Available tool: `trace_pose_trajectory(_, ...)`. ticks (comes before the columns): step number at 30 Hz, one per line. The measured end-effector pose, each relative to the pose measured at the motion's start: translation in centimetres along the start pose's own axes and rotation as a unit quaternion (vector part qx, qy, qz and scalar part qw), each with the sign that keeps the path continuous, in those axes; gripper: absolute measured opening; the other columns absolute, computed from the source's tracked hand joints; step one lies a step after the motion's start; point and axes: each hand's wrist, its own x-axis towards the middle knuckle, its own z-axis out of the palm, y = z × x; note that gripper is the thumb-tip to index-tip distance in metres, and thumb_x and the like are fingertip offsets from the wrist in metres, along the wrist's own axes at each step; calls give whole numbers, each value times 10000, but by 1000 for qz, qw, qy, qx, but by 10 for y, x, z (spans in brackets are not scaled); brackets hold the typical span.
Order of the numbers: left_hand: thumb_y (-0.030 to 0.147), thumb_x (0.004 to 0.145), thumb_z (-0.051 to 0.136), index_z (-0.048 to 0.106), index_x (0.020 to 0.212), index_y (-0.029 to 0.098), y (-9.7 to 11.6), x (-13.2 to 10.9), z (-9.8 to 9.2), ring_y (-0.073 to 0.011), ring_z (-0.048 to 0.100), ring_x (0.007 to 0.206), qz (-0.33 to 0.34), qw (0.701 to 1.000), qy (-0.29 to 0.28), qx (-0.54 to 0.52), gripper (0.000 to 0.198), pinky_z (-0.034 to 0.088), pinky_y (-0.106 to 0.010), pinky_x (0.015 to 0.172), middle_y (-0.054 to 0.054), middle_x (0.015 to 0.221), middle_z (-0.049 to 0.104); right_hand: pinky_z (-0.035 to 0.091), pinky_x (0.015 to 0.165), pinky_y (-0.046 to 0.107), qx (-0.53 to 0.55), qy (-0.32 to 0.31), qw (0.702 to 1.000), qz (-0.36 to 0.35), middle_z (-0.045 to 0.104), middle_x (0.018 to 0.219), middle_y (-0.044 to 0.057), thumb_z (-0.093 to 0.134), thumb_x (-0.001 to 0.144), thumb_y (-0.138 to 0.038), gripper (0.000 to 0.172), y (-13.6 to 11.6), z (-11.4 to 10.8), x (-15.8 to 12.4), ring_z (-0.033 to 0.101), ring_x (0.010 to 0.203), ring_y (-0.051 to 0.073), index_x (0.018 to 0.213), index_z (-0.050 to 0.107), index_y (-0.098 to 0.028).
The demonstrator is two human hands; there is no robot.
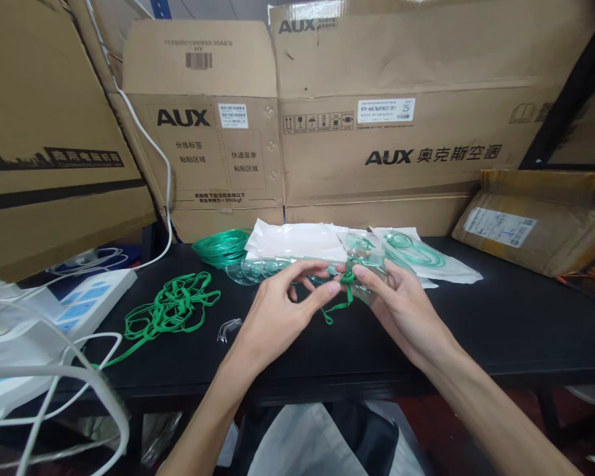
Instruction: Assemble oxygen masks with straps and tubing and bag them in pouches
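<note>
Both my hands meet over the middle of the black table [500, 317]. My left hand [277, 311] pinches a green elastic strap [344, 297] between thumb and fingers; the strap's loose end hangs down below. My right hand [396, 304] is closed around a clear plastic mask [371, 274] that the strap is tied to. A row of more clear masks [258, 271] lies just behind my left hand.
A tangle of green straps [171, 307] lies at left, a coil of green tubing [223, 248] behind it, white packets with tubing [416, 254] behind my hands. A small clear clip [228, 328] lies near my left wrist. A power strip [74, 307], cables and cardboard boxes [401, 99] ring the table.
</note>
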Motion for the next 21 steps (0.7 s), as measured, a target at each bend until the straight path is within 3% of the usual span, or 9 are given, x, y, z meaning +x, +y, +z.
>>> trace_pose_trajectory(2, 434, 890, 727, 748, 1190, 308, -2, 0, 1, -206, 681, 942, -10, 999, -40, 34, 326, 445, -266, 751, -1, 1073, 774, 529, 1061, 416, 5, -1, 1000, -4, 758, 1184, 55, 714, 952, -280, 143, -3, -1, 1, 684, 1167, 230, 1080, 690, -220)
trace_pose_trajectory(5, 416, 921, 674, 803, 1045, 283, -7, 3, 1, -209, 666, 838, -31, 995, -71, 63, 223, 424, -278, 727, 1, 886, 769, 541, 1041, 429, -1, -7, 1000, -9, 761, 1172, 61, 710, 951, -298, 147, -6, -4, 2, 698, 1137, 240, 1075, 696, -219)
trace_pose_trajectory(8, 403, 896, 702, 808, 935, 240, -12, 8, -7, -187, 640, 795, -72, 997, -36, 14, 198, 421, -262, 720, -2, 808, 737, 553, 1020, 446, -5, 7, 1000, -26, 757, 1156, 51, 727, 937, -301, 155, -10, -12, 5, 716, 1081, 238, 1070, 701, -228)
trace_pose_trajectory(11, 399, 853, 764, 777, 860, 199, -15, 12, -20, -141, 597, 789, -125, 983, 10, -137, 201, 424, -224, 703, -7, 834, 699, 580, 981, 440, 9, 31, 999, -27, 742, 1125, 29, 750, 917, -294, 181, -15, -22, 8, 734, 1002, 225, 1083, 711, -235)
trace_pose_trajectory(14, 358, 826, 806, 731, 804, 176, -15, 14, -27, -110, 579, 756, -167, 928, 12, -334, 198, 466, -207, 707, -1, 815, 649, 593, 971, 414, 41, 42, 998, -13, 731, 1086, 18, 765, 903, -285, 155, -18, -25, 10, 738, 977, 216, 1045, 733, -231)
trace_pose_trajectory(17, 300, 812, 810, 703, 794, 165, -11, 14, -26, -133, 649, 869, -174, 836, -1, -521, 173, 531, -214, 745, -20, 911, 670, 582, 998, 400, 73, 45, 996, -2, 729, 1039, 5, 767, 899, -279, 108, -18, -22, 11, 731, 953, 194, 996, 743, -236)
trace_pose_trajectory(19, 275, 821, 789, 689, 793, 158, -8, 14, -23, -156, 675, 942, -164, 781, -15, -603, 156, 566, -222, 776, -26, 932, 670, 570, 1018, 404, 85, 47, 995, 9, 729, 1018, 0, 762, 903, -285, 92, -17, -20, 11, 724, 936, 184, 982, 743, -240)
trace_pose_trajectory(21, 220, 826, 771, 699, 853, 156, -5, 14, -20, -152, 687, 954, -155, 752, -7, -640, 100, 588, -213, 804, -22, 925, 669, 561, 1030, 403, 92, 47, 994, 17, 727, 1020, 0, 755, 907, -287, 90, -15, -20, 12, 715, 931, 178, 984, 743, -242)
